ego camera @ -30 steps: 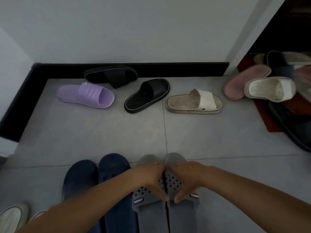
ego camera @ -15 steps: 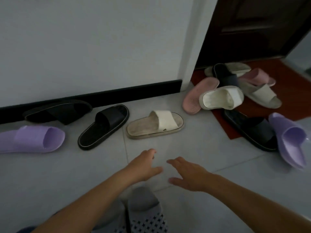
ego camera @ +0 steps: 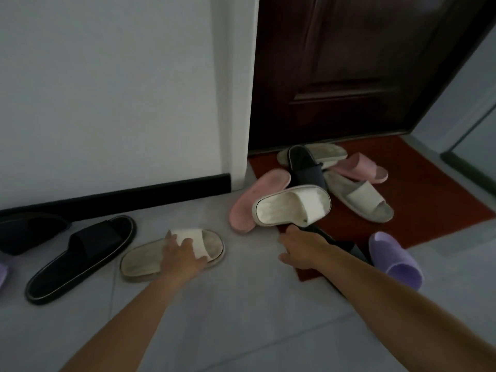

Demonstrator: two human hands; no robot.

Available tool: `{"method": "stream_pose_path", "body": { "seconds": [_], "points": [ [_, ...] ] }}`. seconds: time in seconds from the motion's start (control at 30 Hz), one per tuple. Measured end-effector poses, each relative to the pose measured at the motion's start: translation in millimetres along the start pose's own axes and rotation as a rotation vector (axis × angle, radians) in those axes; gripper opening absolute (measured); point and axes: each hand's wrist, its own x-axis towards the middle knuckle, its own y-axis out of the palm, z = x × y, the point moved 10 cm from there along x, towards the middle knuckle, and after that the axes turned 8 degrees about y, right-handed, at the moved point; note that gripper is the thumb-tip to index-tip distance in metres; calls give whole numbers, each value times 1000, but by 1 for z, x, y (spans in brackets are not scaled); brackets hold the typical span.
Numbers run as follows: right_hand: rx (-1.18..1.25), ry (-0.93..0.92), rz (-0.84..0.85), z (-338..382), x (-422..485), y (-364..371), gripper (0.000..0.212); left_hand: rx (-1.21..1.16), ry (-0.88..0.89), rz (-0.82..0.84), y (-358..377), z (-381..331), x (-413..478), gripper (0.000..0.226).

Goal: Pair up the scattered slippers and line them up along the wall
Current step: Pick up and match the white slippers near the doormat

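Note:
My left hand (ego camera: 181, 253) lies over a worn beige slipper (ego camera: 139, 260) on the grey floor, fingers on its strap and thumb at its near edge. My right hand (ego camera: 299, 248) reaches out open, its fingertips at the near edge of a white slipper (ego camera: 292, 208) that rests tilted on a pink slipper (ego camera: 255, 200). A black slipper (ego camera: 341, 242) lies partly hidden under that hand and forearm. More slippers are piled on the red mat (ego camera: 429, 197): a dark one (ego camera: 306, 167), a beige one (ego camera: 359, 200), another beige one (ego camera: 322, 151) and a second pink one (ego camera: 359, 167).
A black slipper (ego camera: 80, 253) lies left of the beige one, another black one (ego camera: 26, 232) against the black skirting (ego camera: 134, 194). A purple slipper (ego camera: 394, 259) sits by the mat's near corner. A dark wooden door (ego camera: 349, 63) stands behind the mat.
My view has swung right from the paired grey and navy slippers. Both hands left the grey pair and reached forward, the left onto the beige slipper, the right to the white one.

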Motion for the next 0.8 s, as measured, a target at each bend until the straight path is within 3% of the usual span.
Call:
{"method": "stream_pose_path", "body": {
  "seconds": [0.07,0.13,0.27,0.33,0.43,0.6,0.7,0.8],
  "points": [
    [5,16,5,-27,19,-8,54,52,-80,15,-4,9,10,55],
    [21,33,-2,-49,39,-14,53,-43,-159,75,-1,15,11,32],
    [125,72,-128,-64,76,-29,45,-283,-306,-191,-17,21,-12,21],
    [247,90,-225,-59,89,-39,39,-345,-275,-327,-24,3,-30,14],
    [362,46,-395,-37,94,-48,30,-401,-116,-395,-17,-44,-45,15],
    [470,-58,-445,-19,93,-53,31,-447,72,-437,13,-112,-48,14],
    [572,124,-527,-95,99,-64,33,-503,1,-393,40,-128,-39,13],
    [720,463,-577,-204,93,-47,33,-503,-57,-369,54,-126,-33,16]
  ]
}}
